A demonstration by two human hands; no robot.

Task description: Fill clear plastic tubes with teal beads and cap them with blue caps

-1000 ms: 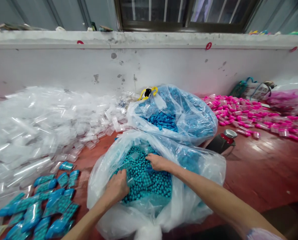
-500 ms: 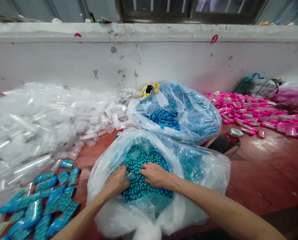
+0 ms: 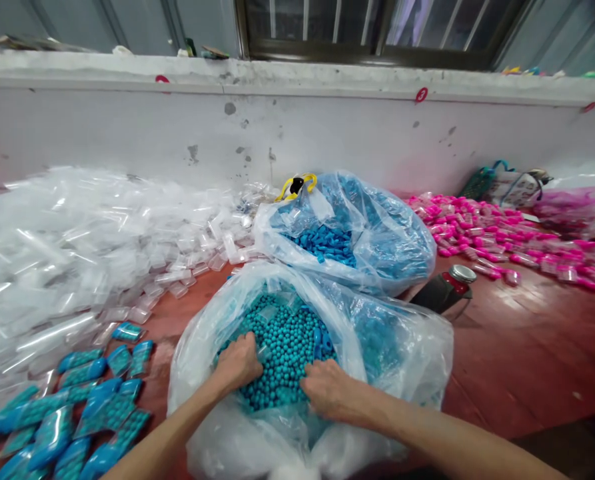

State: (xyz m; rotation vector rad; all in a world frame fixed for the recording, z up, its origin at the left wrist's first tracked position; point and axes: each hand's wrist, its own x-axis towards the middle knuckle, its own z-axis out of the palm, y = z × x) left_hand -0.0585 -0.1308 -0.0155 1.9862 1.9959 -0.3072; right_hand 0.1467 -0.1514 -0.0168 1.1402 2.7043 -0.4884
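A large clear plastic bag (image 3: 202, 333) stands open in front of me, with teal beads (image 3: 282, 347) inside. My left hand (image 3: 238, 363) is closed at the left of the beads, and the edge of a clear plastic container (image 3: 263, 353) shows at its fingertips. Over the right side of the beads, my right hand (image 3: 330, 390) has its fingers curled in; what they hold, if anything, is hidden. Several blue caps (image 3: 323, 341) lie among the beads, just above the right hand.
Behind stands a bag of blue caps (image 3: 327, 243). Clear containers (image 3: 102, 233) are heaped at left, above bead-filled, blue-capped containers (image 3: 52, 433). Pink-capped containers (image 3: 497, 233) and a dark jar with a silver lid (image 3: 462, 273) are at right, before a wall (image 3: 352, 133).
My right hand has drawn back toward the bag's right side, its fingers more curled, uncovering blue caps. My left hand stays nearly in place. The view has shifted slightly.
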